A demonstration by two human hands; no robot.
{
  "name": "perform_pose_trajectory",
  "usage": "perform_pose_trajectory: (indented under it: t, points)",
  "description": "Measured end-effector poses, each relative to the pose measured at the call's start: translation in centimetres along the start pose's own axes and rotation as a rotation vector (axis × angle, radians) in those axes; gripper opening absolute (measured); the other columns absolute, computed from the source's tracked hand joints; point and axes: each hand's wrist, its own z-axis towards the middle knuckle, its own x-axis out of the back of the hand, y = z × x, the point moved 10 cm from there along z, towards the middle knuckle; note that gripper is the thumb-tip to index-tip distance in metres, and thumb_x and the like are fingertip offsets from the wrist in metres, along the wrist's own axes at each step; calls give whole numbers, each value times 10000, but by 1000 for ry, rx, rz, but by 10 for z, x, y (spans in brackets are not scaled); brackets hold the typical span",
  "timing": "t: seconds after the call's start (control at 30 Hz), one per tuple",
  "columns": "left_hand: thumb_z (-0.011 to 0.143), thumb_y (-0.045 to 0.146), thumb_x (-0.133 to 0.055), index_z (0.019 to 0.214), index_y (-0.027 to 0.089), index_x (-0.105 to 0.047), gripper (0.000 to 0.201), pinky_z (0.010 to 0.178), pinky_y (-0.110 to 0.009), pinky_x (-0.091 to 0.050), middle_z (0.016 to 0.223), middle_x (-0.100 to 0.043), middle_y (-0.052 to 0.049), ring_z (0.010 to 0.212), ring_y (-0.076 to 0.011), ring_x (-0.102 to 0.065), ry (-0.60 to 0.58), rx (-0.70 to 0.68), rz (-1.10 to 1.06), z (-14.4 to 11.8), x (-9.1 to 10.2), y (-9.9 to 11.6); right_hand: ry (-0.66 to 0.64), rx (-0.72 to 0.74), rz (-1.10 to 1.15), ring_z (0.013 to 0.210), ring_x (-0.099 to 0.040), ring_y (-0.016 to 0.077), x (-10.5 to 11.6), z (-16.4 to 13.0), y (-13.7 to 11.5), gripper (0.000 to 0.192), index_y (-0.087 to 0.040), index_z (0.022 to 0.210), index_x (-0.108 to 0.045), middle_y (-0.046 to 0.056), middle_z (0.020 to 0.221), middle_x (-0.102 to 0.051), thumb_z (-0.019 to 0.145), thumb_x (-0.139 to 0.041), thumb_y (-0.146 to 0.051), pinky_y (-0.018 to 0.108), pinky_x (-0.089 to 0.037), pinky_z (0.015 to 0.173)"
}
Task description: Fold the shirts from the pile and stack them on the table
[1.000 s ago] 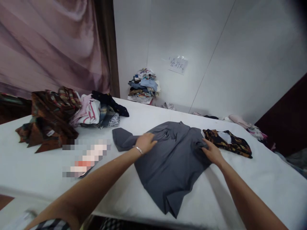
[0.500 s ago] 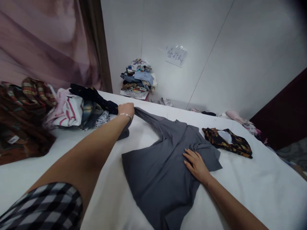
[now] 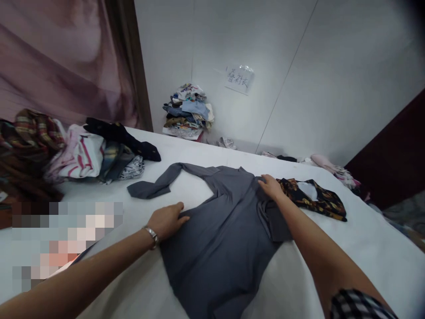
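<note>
A grey long-sleeved shirt [image 3: 215, 239] lies spread on the white-covered table [image 3: 358, 261]. One sleeve stretches out to the left with a bend in it; the other is bunched against the shirt's right side. At the shirt's left edge, my left hand [image 3: 168, 221] rests with thumb and forefinger apart, holding nothing. My right hand [image 3: 272, 188] is at the right shoulder, its fingertips closed on the grey cloth. Just beyond that wrist is a folded black-and-gold patterned garment [image 3: 327, 199], partly behind my forearm.
Heaped clothes [image 3: 83, 150] lie along the table's left side. A tall stack of folded clothes [image 3: 189, 110] stands by the wall, near a handwritten paper sign [image 3: 239, 79]. More garments [image 3: 325, 164] lie at the far right edge. A blurred-out patch covers the lower left.
My left hand has let go of the left sleeve, now laid out on the table, and come nearer. My right hand has moved up to the shoulder; the right sleeve is now bunched.
</note>
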Motion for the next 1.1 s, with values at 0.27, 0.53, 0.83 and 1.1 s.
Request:
perform_pose_trajectory:
  t: [0.27,0.53,0.83,1.1]
  points:
    - [882,384,-449,1055,233,-626,290,746,-347,-475,1036,-713,-101,961,-288,-660,160,206,140,45,81,-62,-109,-145,-52,1069,-640,274,-42,38,30,313,-179,1079,-719,138,1126,-707,837,-532,-247,338,-470,886]
    - [878,370,-492,1121,198,-630,328,1004,-389,-409,1223,-630,-116,1157,-269,-558,305,3,70,51,88,-40,34,-18,79,1180,-580,285,-8,-16,23,450,-117,1250,-620,161,1270,-636,880,-493,-338,400,-436,1007]
    - [804,506,-618,1220,266,-628,480,1020,-400,-419,1328,-593,-90,1202,-273,-545,140,-148,-118,-78,8,-5,-279,515,301,1275,-497,295,-17,-180,-88,502,-247,1293,-605,105,1384,-559,824,-615,-426,465,-397,1052]
    - [845,199,-535,1063,214,-707,278,926,-427,-481,1213,-666,-106,1131,-272,-602,240,-235,-45,-110,5,8,-11,114,802,644,-543,169,20,-164,-38,292,-203,767,-650,5,673,-619,814,-576,-481,291,-441,622]
